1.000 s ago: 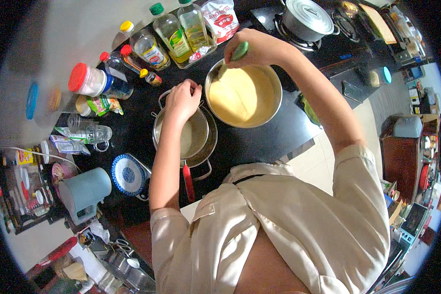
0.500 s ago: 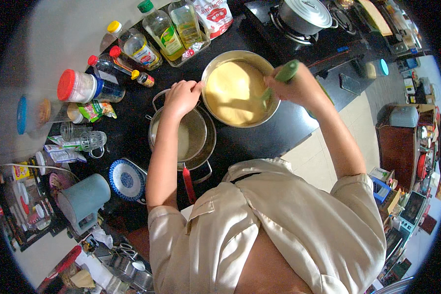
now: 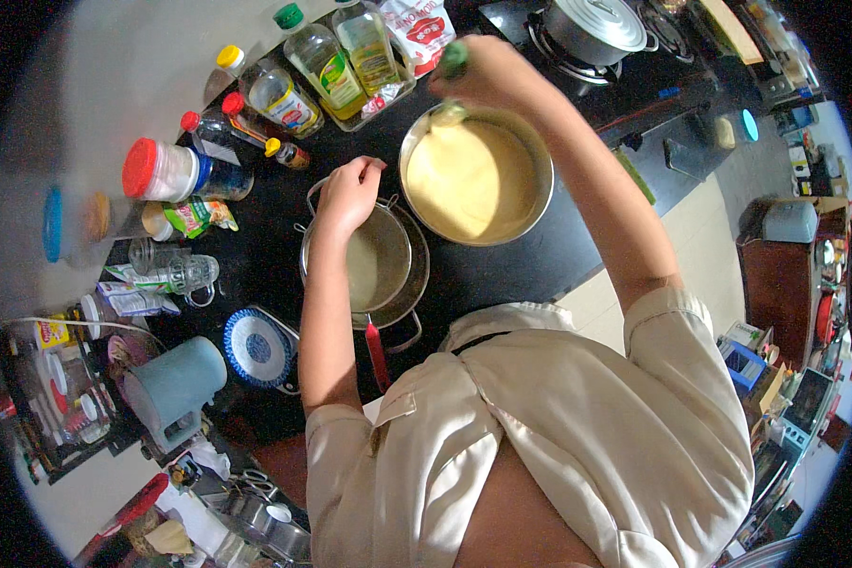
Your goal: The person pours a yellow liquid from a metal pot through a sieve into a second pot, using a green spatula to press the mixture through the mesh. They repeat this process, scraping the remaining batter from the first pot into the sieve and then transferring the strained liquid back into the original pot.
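Observation:
A round steel bowl (image 3: 547, 194) holds smooth pale-yellow batter (image 3: 473, 180). Closed around a green spatula (image 3: 454, 59), my right hand (image 3: 492, 71) is over the bowl's far rim. The blurred spatula head (image 3: 448, 115) meets the batter at the far left edge. My left hand (image 3: 350, 194) hovers left of the bowl, apart from its rim, fingers curled in with nothing visible in them. Below that hand, a sieve with a red handle (image 3: 377, 355) rests over a steel pot (image 3: 421, 275), partly hidden by my left forearm.
Oil bottles (image 3: 331, 71) stand in a tray behind the bowl, beside a white-and-red packet (image 3: 421, 33). A lidded pot (image 3: 596, 28) sits on the stove at far right. Jars (image 3: 166, 168), a blue-rimmed plate (image 3: 257, 348) and a grey-blue jug (image 3: 175, 388) line the left.
My right hand has swept the spatula from the bowl's right side to its far left edge. My left hand has come off the bowl's rim, leaving a gap.

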The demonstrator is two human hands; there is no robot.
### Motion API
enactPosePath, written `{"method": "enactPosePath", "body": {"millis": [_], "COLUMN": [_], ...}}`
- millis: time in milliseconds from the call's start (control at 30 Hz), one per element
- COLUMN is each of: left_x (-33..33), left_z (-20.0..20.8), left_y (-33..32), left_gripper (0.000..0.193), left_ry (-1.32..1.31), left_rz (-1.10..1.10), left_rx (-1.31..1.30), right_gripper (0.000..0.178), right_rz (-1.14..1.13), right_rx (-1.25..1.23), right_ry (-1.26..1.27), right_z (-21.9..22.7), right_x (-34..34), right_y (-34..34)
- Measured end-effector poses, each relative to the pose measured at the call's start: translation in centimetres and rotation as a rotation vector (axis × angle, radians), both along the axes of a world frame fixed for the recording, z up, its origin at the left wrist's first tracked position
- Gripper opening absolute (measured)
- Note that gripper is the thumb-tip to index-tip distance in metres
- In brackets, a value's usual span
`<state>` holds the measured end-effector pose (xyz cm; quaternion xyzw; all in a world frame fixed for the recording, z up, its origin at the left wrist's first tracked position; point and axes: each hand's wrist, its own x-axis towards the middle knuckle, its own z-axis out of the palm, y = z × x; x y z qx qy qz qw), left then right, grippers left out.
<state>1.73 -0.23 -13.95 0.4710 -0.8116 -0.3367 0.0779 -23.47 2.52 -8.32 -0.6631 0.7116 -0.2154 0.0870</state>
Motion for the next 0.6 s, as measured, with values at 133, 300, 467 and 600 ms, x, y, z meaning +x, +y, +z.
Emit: {"method": "enactPosePath", "body": {"millis": [133, 300, 467, 600], "left_x": [-0.3, -2.7, -3.8, -4.3], "left_z": [-1.5, -3.1, -6.4, -6.0], "left_y": [-0.9, -3.5, -4.4, -2.6], "left_gripper": [0.035, 0.038, 0.028, 0.019], "left_ry": [0.054, -0.131, 0.015, 0.207], "left_rz": [-0.022, -0.263, -0.222, -0.101], "left_rx": [0.044, 0.126, 0.19, 0.31], "right_gripper": [0.016, 0.015, 0.019, 0.019], "right_rz": [0.36, 0.493, 0.25, -0.004], "right_rx": [0.16, 0.328, 0.156, 0.164], "right_ry": [-0.155, -0.231, -0.375, -0.567], "right_z": [1.3, 4.5, 6.7, 5.1], "right_x": [4.6, 2.2, -3.2, -4.9], "right_y": [2.4, 10.0, 13.8, 15.8]}}
